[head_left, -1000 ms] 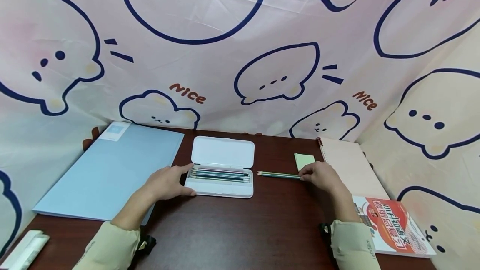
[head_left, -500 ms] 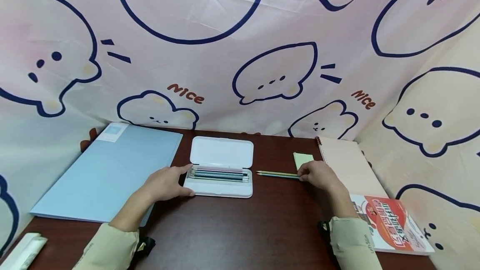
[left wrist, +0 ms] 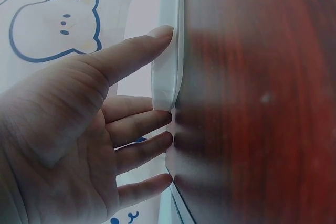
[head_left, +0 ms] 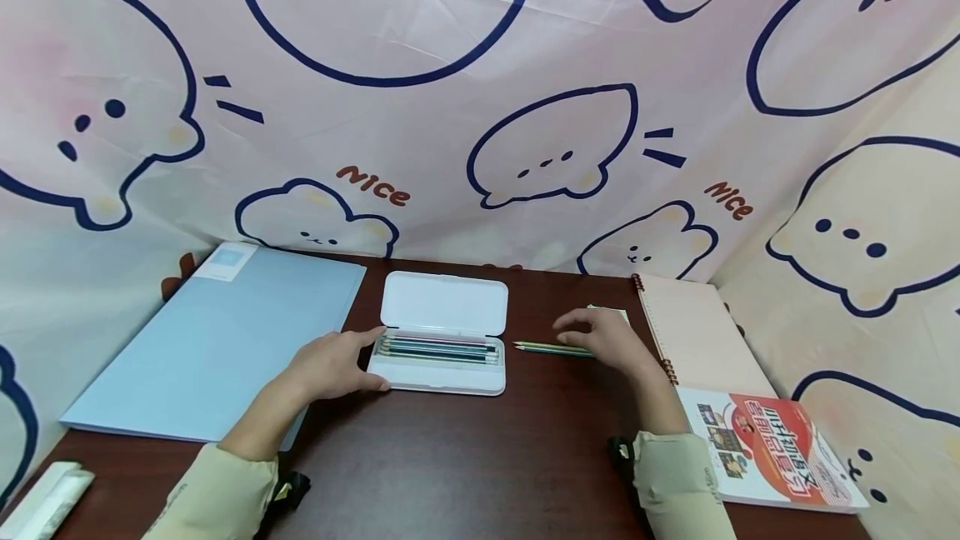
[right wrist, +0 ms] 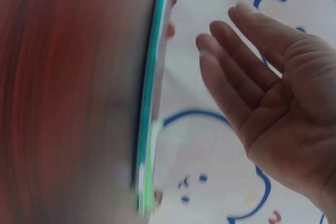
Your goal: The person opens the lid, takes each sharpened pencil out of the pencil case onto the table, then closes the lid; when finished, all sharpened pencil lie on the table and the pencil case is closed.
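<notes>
A white pencil case (head_left: 444, 381) lies open on the dark wooden table, with several pencils (head_left: 438, 348) side by side in it. My left hand (head_left: 330, 369) holds the case by its left end, thumb at the front edge and index finger near the hinge. In the left wrist view the thumb presses the case's white side (left wrist: 167, 72), and the other fingertips reach the table. To the right of the case lie green pencils (head_left: 551, 348). Over their right ends hovers my right hand (head_left: 603, 336), fingers apart, holding nothing. In the right wrist view a green pencil (right wrist: 149, 93) lies beside that hand.
A pale green sticky-note pad (head_left: 620, 312) is mostly hidden behind the right hand. Farther right are a spiral notebook (head_left: 708, 332) and a red-and-white book (head_left: 776, 448). A large blue folder (head_left: 240, 332) covers the left side, with a white packet (head_left: 56, 494) at the front left.
My right hand has let go of the green pencils' ends, risen slightly and moved left over them, covering most of the sticky-note pad. The left hand stays at the case.
</notes>
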The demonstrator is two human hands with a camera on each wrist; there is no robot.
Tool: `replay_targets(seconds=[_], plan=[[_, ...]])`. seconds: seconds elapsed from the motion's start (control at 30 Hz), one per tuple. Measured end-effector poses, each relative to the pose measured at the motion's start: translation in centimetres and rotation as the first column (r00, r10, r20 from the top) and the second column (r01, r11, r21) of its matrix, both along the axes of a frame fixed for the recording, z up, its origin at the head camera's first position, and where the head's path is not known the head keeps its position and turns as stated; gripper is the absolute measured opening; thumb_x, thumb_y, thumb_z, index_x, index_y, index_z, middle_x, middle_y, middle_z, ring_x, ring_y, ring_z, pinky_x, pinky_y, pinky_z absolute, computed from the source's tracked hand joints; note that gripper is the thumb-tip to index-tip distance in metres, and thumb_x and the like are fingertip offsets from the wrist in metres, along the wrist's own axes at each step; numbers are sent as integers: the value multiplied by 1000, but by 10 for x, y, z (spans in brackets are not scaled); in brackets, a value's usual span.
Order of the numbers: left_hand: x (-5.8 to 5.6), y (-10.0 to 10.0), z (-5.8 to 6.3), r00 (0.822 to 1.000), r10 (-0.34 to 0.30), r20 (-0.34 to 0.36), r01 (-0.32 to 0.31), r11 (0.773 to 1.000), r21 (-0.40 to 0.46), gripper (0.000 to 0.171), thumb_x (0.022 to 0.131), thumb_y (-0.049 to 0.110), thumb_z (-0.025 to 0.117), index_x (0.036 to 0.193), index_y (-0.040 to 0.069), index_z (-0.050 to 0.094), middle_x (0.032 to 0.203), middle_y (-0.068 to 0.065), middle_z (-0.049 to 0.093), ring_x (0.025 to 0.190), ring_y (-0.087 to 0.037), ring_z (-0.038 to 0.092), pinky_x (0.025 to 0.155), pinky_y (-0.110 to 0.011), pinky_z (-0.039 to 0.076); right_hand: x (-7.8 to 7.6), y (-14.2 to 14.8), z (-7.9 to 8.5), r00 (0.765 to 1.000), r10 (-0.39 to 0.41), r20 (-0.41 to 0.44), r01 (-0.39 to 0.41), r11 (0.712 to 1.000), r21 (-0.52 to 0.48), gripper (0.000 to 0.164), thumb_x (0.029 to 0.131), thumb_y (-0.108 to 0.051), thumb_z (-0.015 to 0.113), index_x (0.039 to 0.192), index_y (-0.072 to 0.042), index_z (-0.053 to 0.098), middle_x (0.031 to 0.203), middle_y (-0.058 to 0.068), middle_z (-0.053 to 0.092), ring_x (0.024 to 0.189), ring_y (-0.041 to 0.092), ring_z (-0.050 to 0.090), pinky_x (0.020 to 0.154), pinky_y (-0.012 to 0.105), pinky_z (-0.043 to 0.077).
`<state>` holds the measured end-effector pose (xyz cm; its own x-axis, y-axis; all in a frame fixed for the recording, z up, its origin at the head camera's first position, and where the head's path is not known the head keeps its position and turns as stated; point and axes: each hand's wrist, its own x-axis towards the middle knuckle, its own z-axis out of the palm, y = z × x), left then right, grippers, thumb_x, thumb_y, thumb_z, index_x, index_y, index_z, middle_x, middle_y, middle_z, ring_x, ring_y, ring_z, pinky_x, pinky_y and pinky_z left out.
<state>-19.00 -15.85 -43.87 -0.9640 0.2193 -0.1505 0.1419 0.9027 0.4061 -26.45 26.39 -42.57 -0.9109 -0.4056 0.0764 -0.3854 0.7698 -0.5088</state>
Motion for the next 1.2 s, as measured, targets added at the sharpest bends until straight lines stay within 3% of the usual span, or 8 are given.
replay_targets(seconds=[0.27,0.4,0.53,0.8,1.03,1.2], plan=[[0,-1,0,1000,-2,-3,2,1000,2,94,73,51,87,148,7,52,133,-19,66,100,-28,65,81,-49,54,4,-46,2,990,67,126,-47,986,-159,21,94,-24,74,112,-15,78,110,0,76,90,16,68,80,34,56],[0,-1,-2,1000,6,-8,-6,1000,8,93,73,50,88,148,8,53,134,-19,66,102,-28,66,81,-49,54,6,-65,1,978,102,183,-67,980,-189,18,94,-22,74,110,-16,79,109,1,76,82,16,72,70,29,59],[0,-1,-1,1000,8,-7,-8,1000,14,94,72,50,88,148,8,53,133,-19,66,99,-27,65,79,-48,53,7,-82,-1,971,131,198,-94,978,-188,16,93,-19,74,108,-17,80,110,0,76,86,14,70,68,28,59],[-1,-2,-3,1000,10,-11,-10,1000,17,94,72,50,89,148,8,53,133,-19,67,102,-27,66,80,-47,53,9,-101,-5,959,186,216,-167,980,-104,19,94,-15,72,112,-13,79,113,1,76,84,12,67,66,27,58],[-1,-3,-4,1000,9,-14,-8,1000,19,94,72,50,89,148,8,53,134,-19,66,104,-28,66,81,-47,53,11,-114,-7,950,237,204,-254,965,63,22,93,-16,73,114,-18,79,116,-2,76,108,14,66,94,37,54],[-1,-3,-4,1000,10,-8,-10,1000,17,93,72,50,88,148,9,53,134,-19,66,105,-29,66,81,-48,53,11,-123,-9,947,275,166,-299,943,145,20,93,-12,72,110,-16,80,112,-1,75,102,13,64,90,36,53]])
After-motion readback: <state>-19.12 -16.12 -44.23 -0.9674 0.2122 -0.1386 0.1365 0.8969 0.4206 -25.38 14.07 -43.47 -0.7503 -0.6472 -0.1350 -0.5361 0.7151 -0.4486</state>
